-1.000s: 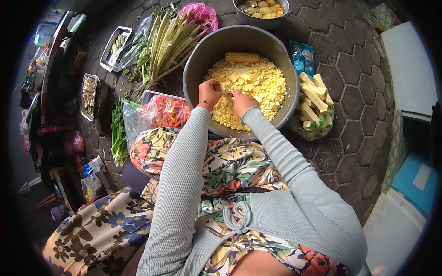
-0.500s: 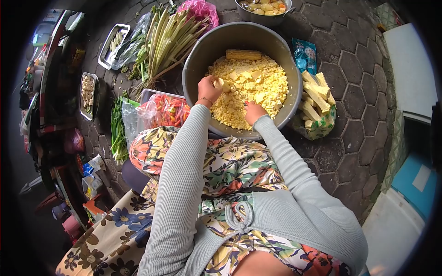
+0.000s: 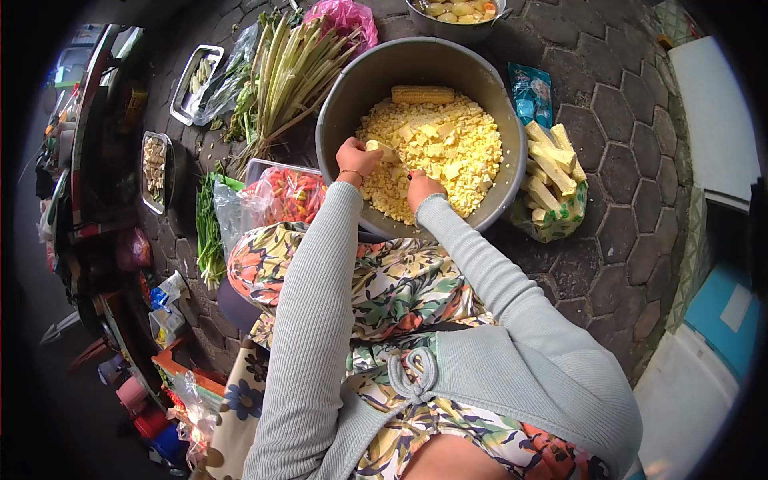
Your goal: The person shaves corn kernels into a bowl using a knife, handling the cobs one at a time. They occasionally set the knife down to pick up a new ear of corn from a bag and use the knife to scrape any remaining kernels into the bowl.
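Observation:
A large grey basin holds a heap of cut corn kernels. One whole corn cob lies against its far wall. My left hand is closed round a pale yellow corn cob, held over the left side of the heap. Close by on the right, my right hand is closed on what looks like a small knife. Only a bit of red shows at its fingers, and the blade is hard to make out.
Stripped cobs fill a bag right of the basin, beside a teal packet. Left are red chillies, green onions, long stalks and two trays. A metal pot stands beyond the basin.
My right hand has moved left, nearer to the cob in my left hand. My left hand has shifted slightly to the left and still holds the cob.

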`<state>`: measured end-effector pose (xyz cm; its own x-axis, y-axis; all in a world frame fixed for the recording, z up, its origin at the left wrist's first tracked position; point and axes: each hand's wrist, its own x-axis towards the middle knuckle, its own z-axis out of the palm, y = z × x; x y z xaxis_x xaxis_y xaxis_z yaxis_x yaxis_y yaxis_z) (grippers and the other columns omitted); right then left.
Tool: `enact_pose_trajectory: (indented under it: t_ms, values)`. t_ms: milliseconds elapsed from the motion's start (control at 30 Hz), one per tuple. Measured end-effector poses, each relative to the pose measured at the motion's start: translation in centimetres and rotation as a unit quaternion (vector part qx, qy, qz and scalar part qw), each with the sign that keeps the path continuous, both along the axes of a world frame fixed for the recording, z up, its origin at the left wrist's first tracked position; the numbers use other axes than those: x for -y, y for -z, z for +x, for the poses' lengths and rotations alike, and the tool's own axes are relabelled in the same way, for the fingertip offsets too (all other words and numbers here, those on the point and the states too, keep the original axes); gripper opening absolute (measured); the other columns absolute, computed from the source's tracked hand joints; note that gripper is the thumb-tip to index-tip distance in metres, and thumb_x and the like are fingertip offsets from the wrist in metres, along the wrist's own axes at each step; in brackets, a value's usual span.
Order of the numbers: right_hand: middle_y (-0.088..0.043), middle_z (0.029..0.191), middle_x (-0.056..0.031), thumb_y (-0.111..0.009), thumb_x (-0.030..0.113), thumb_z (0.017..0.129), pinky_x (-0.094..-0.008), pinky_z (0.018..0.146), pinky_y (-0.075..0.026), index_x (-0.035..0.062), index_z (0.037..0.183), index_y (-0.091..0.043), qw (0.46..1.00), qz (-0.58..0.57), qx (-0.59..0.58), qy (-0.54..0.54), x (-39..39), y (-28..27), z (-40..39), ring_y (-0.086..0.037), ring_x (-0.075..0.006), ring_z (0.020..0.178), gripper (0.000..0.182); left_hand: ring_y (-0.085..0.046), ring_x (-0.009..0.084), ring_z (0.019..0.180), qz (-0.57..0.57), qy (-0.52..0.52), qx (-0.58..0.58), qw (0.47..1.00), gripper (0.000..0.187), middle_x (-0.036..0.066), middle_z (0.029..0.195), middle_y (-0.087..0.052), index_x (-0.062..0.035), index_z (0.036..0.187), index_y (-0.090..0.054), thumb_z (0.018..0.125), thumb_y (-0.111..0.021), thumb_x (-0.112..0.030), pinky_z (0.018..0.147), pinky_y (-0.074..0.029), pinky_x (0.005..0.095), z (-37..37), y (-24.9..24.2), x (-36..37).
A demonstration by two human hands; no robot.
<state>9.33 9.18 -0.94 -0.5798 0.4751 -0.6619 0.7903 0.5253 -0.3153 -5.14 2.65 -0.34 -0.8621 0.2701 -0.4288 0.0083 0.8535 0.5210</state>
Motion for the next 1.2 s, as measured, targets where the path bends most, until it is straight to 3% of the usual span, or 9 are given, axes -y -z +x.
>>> enact_pose_trajectory:
  t_ms: [133,267,433,533,667,733,833,967,1200]
  values:
    - [-0.061,0.093,-0.0187,-0.038,0.015,0.086,-0.0378,0.074,-0.049,-0.0026,0.105,-0.046,1.0,-0.013,0.006,0.002,-0.9,1.2,-0.7,-0.06,-0.0278,0.089,0.027,-0.06,0.0142,0.07,0.106,0.109,-0.101,0.983,0.033,0.007,0.071,-0.061,-0.0021,0.084,-0.058,0.056,-0.07,-0.015,0.061,-0.048,0.0273,0.1,0.7,-0.1]
    - [-0.058,0.1,-0.0191,-0.043,0.018,0.084,-0.0376,0.077,-0.048,-0.002,0.108,-0.047,0.999,-0.025,0.033,0.001,-1.9,2.5,-1.7,-0.058,-0.0282,0.093,0.031,-0.06,0.0136,0.064,0.083,0.182,-0.151,0.968,0.038,0.008,0.07,-0.061,-0.0034,0.093,-0.059,0.059,-0.07,-0.017,0.058,-0.048,0.0265,-0.7,1.1,0.0]
    - [-0.058,0.093,-0.0225,-0.044,0.02,0.084,-0.0401,0.075,-0.045,-0.0005,0.101,-0.052,0.99,-0.118,-0.057,-0.045,-3.5,3.1,-0.6,-0.057,-0.0335,0.086,0.028,-0.061,0.0148,0.054,0.033,0.0,-0.002,0.999,0.036,0.01,0.068,-0.061,0.0018,0.088,-0.061,0.067,-0.071,-0.026,0.048,-0.049,0.0247,-2.0,3.0,0.9]
    - [-0.058,0.087,-0.0218,-0.041,0.027,0.087,-0.0419,0.073,-0.043,-0.0011,0.098,-0.051,0.99,-0.115,-0.083,-0.027,-3.5,2.5,0.8,-0.056,-0.035,0.082,0.032,-0.061,0.016,0.055,-0.053,-0.096,0.115,0.987,0.034,0.01,0.067,-0.06,0.0039,0.083,-0.061,0.068,-0.07,-0.026,0.049,-0.05,0.0249,-1.6,-1.6,0.0]
    - [-0.058,0.085,-0.0223,-0.04,0.027,0.087,-0.0421,0.072,-0.043,-0.0021,0.099,-0.048,0.991,-0.096,-0.095,0.005,-2.8,1.2,1.6,-0.056,-0.0358,0.081,0.033,-0.062,0.0161,0.059,-0.025,-0.116,0.138,0.983,0.036,0.012,0.075,-0.061,0.0033,0.088,-0.06,0.069,-0.071,-0.025,0.048,-0.05,0.025,-1.9,0.4,-0.3]
    - [-0.058,0.084,-0.0228,-0.039,0.028,0.087,-0.0423,0.071,-0.043,-0.0027,0.101,-0.046,0.991,-0.091,-0.097,-0.004,-2.5,1.3,1.5,-0.056,-0.0361,0.081,0.034,-0.061,0.0234,0.082,0.033,-0.051,0.008,0.998,0.035,0.013,0.085,-0.063,-0.0014,0.091,-0.061,0.063,-0.067,-0.021,0.072,-0.047,0.0297,-1.8,1.5,-0.3]
    - [-0.058,0.084,-0.0222,-0.039,0.028,0.087,-0.0428,0.07,-0.043,-0.0023,0.1,-0.047,0.993,-0.088,-0.084,-0.002,-2.6,1.0,1.4,-0.056,-0.036,0.08,0.034,-0.059,0.0198,0.085,0.175,0.086,0.006,0.981,0.042,0.01,0.096,-0.059,-0.0033,0.105,-0.056,0.065,-0.065,-0.01,0.069,-0.048,0.027,-1.5,1.2,-0.6]
    - [-0.058,0.083,-0.0219,-0.039,0.028,0.087,-0.0432,0.07,-0.043,-0.0023,0.099,-0.047,0.994,-0.076,-0.083,0.0,-2.9,0.8,1.9,-0.056,-0.0362,0.079,0.033,-0.058,0.017,0.083,-0.01,0.253,-0.075,0.964,0.043,0.009,0.096,-0.06,-0.0043,0.1,-0.06,0.058,-0.069,-0.011,0.073,-0.045,0.0271,-1.8,0.3,-0.5]
    - [-0.06,0.081,-0.0218,-0.039,0.023,0.087,-0.043,0.069,-0.045,-0.0027,0.1,-0.043,0.993,-0.065,-0.103,0.001,-1.1,-1.9,1.0,-0.058,-0.0352,0.079,0.029,-0.058,0.0188,0.059,-0.008,0.135,-0.003,0.991,0.036,0.012,0.064,-0.059,0.0002,0.072,-0.062,0.047,-0.077,-0.022,0.058,-0.046,0.0293,-1.3,-0.6,0.4]
